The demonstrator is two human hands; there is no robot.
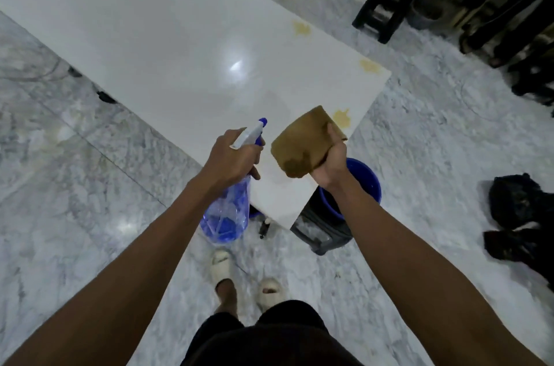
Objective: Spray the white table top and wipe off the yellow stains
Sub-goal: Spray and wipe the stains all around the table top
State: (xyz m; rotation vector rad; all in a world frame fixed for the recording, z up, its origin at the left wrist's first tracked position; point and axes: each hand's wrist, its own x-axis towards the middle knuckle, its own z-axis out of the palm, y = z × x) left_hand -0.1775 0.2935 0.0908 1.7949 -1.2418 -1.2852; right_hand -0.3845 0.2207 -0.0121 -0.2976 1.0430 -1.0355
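L hand (230,158) clamped on spray bottle (227,212); R hand (329,161) gripping brown cloth (302,143), just short of nearest yellow stain (342,118) on white table top (168,44).

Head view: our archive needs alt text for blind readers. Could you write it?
A left hand holds a blue spray bottle and a right hand a brown cloth above a white table top bearing yellow stains along its right edge.

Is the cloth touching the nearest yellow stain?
Cannot tell. In the head view the brown cloth, held in the right hand, overlaps the stain's edge, hiding any gap.
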